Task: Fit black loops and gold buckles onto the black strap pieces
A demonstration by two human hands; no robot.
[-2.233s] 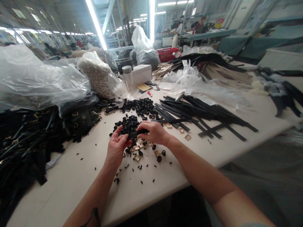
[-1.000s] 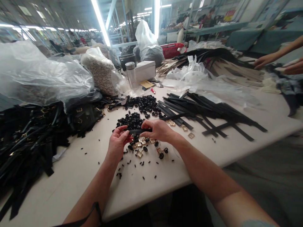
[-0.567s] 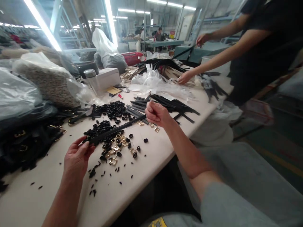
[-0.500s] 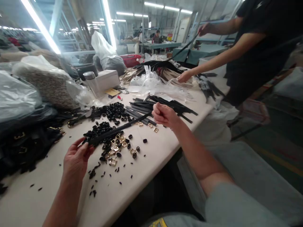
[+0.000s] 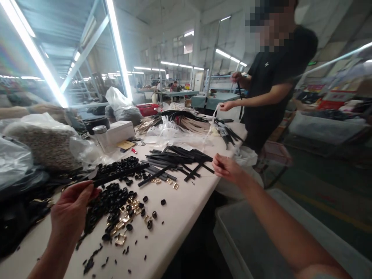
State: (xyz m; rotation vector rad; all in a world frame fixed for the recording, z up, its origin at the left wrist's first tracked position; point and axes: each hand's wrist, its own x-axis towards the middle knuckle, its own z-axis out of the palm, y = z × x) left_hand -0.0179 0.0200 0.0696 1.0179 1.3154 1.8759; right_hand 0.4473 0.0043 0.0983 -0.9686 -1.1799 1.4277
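My left hand (image 5: 71, 205) pinches a flat black strap (image 5: 120, 173) near its left end. From there the strap reaches rightward over a heap of small black loops (image 5: 112, 197). My right hand (image 5: 228, 169) is raised past the table's right edge with its fingers closed; whatever is in them, if anything, is too small to make out. Gold buckles (image 5: 128, 215) lie below the loops, a few with a black loop beside them. Right of the loops spreads a pile of black straps (image 5: 180, 157).
Plastic bags (image 5: 40, 139), a glass bottle (image 5: 101, 137) and a white box (image 5: 120, 132) stand at the back left. A grey bin (image 5: 279, 232) sits below the table's right edge. Across the table a co-worker (image 5: 270, 85) holds a black strip and white material.
The view has swung right and up. My hands have moved far apart, the right going outward, clear of the strap. The co-worker has come into view and lifted white material.
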